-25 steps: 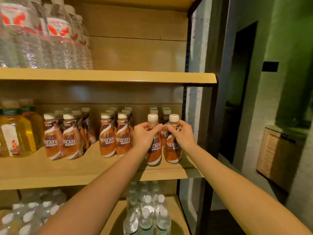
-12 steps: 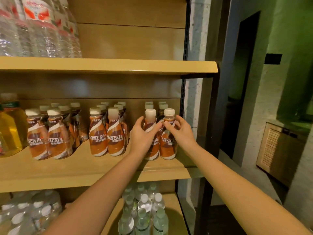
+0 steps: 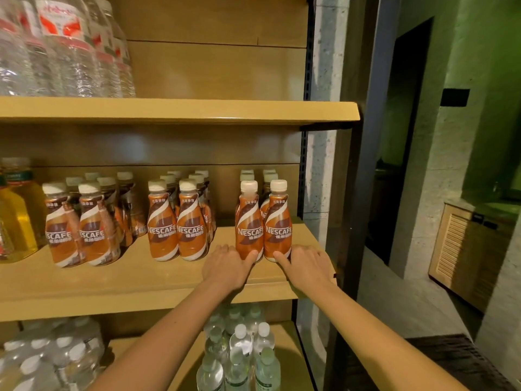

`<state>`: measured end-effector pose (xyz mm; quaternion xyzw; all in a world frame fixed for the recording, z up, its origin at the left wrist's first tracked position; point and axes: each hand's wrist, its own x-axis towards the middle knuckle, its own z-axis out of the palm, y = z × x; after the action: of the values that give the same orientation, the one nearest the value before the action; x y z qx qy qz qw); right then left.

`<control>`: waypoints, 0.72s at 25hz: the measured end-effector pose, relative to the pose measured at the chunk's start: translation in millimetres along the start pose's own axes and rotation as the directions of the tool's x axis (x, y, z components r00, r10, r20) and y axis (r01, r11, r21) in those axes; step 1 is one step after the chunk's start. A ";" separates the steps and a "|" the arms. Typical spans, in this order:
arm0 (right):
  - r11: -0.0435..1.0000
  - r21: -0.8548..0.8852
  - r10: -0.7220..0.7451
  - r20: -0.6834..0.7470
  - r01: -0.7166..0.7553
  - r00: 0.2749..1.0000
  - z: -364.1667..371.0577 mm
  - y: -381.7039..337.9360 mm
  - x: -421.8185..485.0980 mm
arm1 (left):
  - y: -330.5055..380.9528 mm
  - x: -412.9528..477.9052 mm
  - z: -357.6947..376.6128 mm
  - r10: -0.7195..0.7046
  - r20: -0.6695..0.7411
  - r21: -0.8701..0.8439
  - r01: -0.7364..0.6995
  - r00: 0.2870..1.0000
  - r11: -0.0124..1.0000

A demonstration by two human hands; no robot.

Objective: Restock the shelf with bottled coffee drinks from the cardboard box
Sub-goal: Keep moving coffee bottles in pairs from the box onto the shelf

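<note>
Two brown Nescafe coffee bottles with white caps stand side by side at the right end of the middle wooden shelf (image 3: 141, 280): the left bottle (image 3: 249, 221) and the right bottle (image 3: 277, 221). More of the same stand behind them. My left hand (image 3: 225, 266) lies low on the shelf with a fingertip against the left bottle's base. My right hand (image 3: 307, 265) mirrors it, a fingertip touching the right bottle's base. Neither hand wraps a bottle. The cardboard box is out of view.
Two more groups of coffee bottles (image 3: 177, 221) (image 3: 81, 227) stand to the left, then yellow drink bottles (image 3: 17, 221). Water bottles (image 3: 64, 52) fill the top shelf's left, and small water bottles (image 3: 239, 356) the bottom shelf. A dark frame post (image 3: 363, 165) bounds the right.
Both hands have let go of the two bottles' necks and slid down to their bases. The two bottles now stand free on the shelf.
</note>
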<state>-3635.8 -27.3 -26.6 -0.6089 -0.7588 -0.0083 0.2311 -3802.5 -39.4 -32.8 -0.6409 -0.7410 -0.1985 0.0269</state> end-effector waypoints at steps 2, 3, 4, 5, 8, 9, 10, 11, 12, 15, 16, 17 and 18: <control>1.000 -0.001 0.010 0.031 -0.010 0.999 4.2 -1.3 10.0 | -2.9 11.9 1.0 -0.002 0.040 -0.009 0.002 0.999 1.000; 1.000 -0.002 0.010 0.044 -0.010 0.999 5.9 -2.2 15.3 | -4.4 17.8 1.8 0.001 0.053 -0.015 0.000 0.999 1.000; 1.000 -0.010 0.012 0.058 -0.012 0.998 8.0 -2.6 21.0 | -5.8 22.7 2.6 0.006 0.065 -0.021 -0.004 0.998 1.000; 1.000 -0.023 0.012 0.072 -0.010 0.997 10.4 -2.6 26.4 | -7.4 27.6 3.7 0.008 0.076 -0.030 -0.006 0.997 1.000; 0.999 -0.044 0.009 0.111 -0.004 0.994 17.3 -1.6 38.6 | -12.3 38.7 6.7 0.026 0.094 -0.059 -0.020 0.995 0.998; 0.999 -0.046 0.006 0.124 0.000 0.992 18.3 -1.7 41.7 | -13.3 41.4 7.2 0.028 0.099 -0.068 -0.021 0.995 0.997; 0.999 -0.045 0.004 0.136 0.002 0.991 18.8 -1.9 44.5 | -14.3 44.3 8.2 0.030 0.102 -0.078 -0.022 0.994 0.997; 0.999 -0.043 0.005 0.147 0.002 0.989 18.6 -2.5 47.3 | -15.0 47.4 8.9 0.028 0.112 -0.086 -0.018 0.993 0.996; 0.999 -0.043 0.010 0.160 -0.003 0.987 18.8 -2.9 51.0 | -15.0 50.4 9.3 0.027 0.122 -0.089 -0.016 0.992 0.996; 0.999 -0.040 0.031 0.200 -0.024 0.979 19.5 -3.7 60.0 | -14.2 57.4 10.0 0.025 0.143 -0.083 -0.013 0.989 0.996; 0.999 -0.040 0.035 0.208 -0.027 0.977 20.4 -3.8 62.6 | -14.0 58.9 10.3 0.025 0.146 -0.083 -0.013 0.989 0.996; 0.999 -0.043 0.038 0.215 -0.030 0.976 20.7 -4.0 65.1 | -14.1 60.5 10.5 0.024 0.151 -0.085 -0.011 0.988 0.996; 0.999 -0.041 0.040 0.222 -0.031 0.974 21.4 -4.1 67.4 | -14.2 61.9 11.3 0.021 0.153 -0.090 -0.007 0.988 0.996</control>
<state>-3657.1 40.0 -20.4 -0.6236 -0.7687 0.0500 0.1332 -3824.7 21.1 -28.6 -0.6601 -0.7268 -0.1811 -0.0577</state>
